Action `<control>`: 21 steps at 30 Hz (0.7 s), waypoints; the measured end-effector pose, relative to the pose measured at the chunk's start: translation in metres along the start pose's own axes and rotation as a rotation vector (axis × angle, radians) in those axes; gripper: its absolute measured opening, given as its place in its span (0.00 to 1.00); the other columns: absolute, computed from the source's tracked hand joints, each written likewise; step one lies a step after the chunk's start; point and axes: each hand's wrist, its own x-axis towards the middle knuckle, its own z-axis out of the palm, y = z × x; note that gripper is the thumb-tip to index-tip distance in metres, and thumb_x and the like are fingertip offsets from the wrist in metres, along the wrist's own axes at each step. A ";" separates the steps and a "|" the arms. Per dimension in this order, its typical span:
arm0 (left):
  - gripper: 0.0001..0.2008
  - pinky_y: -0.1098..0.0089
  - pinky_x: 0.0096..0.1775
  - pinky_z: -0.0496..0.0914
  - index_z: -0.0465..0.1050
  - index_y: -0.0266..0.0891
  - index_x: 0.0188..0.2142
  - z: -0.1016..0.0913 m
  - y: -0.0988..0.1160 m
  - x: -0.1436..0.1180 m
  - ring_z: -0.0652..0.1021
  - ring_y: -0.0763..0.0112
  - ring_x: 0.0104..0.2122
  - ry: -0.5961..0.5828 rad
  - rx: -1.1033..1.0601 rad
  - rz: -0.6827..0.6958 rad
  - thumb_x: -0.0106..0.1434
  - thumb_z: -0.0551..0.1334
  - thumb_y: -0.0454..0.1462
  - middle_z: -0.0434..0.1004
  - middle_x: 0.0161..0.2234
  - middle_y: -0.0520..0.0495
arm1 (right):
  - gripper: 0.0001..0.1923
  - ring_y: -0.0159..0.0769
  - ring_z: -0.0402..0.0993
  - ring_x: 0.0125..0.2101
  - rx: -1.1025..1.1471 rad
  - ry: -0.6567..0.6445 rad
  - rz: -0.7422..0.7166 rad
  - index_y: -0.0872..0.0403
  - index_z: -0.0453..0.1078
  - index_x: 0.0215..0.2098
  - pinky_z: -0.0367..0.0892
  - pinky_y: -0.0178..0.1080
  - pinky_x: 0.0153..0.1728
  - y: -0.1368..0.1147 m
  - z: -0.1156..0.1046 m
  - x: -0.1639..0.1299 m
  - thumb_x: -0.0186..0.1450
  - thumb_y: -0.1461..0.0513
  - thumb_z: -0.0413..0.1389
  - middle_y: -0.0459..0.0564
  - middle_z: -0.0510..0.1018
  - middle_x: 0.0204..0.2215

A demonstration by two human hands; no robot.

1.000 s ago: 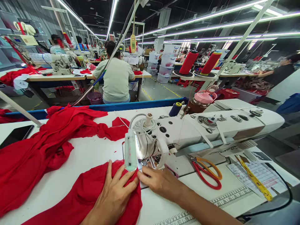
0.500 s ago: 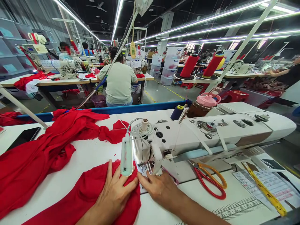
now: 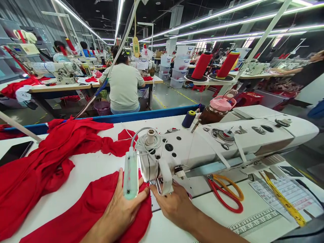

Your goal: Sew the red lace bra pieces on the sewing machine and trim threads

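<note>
Now both hands press flat on red knit fabric [image 3: 101, 209] at the white sewing machine [image 3: 202, 148].
Left hand [image 3: 121, 212], fingers spread, rests on it; right hand [image 3: 174, 206] lies open beside it, red-handled scissors [image 3: 225, 194] just right on the counter [image 3: 101, 165].

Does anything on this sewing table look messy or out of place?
Nothing looks damaged or spilled. The red fabric pile lies bunched and trailing over the table. The yellow tape measure runs askew across a paper sheet near the edge. Both hands, left and right, press flat by the needle.
</note>
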 end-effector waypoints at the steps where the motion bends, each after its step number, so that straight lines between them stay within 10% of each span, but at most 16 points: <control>1: 0.21 0.43 0.59 0.69 0.72 0.48 0.56 0.000 0.000 0.000 0.73 0.57 0.57 0.001 0.000 0.000 0.69 0.53 0.29 0.77 0.54 0.45 | 0.21 0.39 0.71 0.27 0.010 0.012 0.010 0.54 0.74 0.52 0.60 0.40 0.31 0.000 -0.001 0.001 0.60 0.68 0.57 0.45 0.72 0.17; 12: 0.20 0.54 0.52 0.75 0.72 0.48 0.55 0.002 0.000 0.002 0.79 0.63 0.45 0.000 -0.063 -0.029 0.70 0.52 0.29 0.79 0.48 0.45 | 0.15 0.36 0.67 0.24 0.108 -0.048 0.033 0.54 0.73 0.48 0.60 0.38 0.27 0.002 -0.002 0.002 0.65 0.68 0.53 0.46 0.72 0.22; 21: 0.21 0.51 0.54 0.73 0.72 0.46 0.57 0.019 -0.004 -0.013 0.78 0.60 0.48 0.027 -0.056 -0.059 0.70 0.52 0.29 0.79 0.49 0.41 | 0.15 0.32 0.59 0.21 0.096 -0.011 0.042 0.52 0.62 0.20 0.53 0.36 0.24 0.005 -0.003 0.004 0.64 0.69 0.53 0.44 0.65 0.18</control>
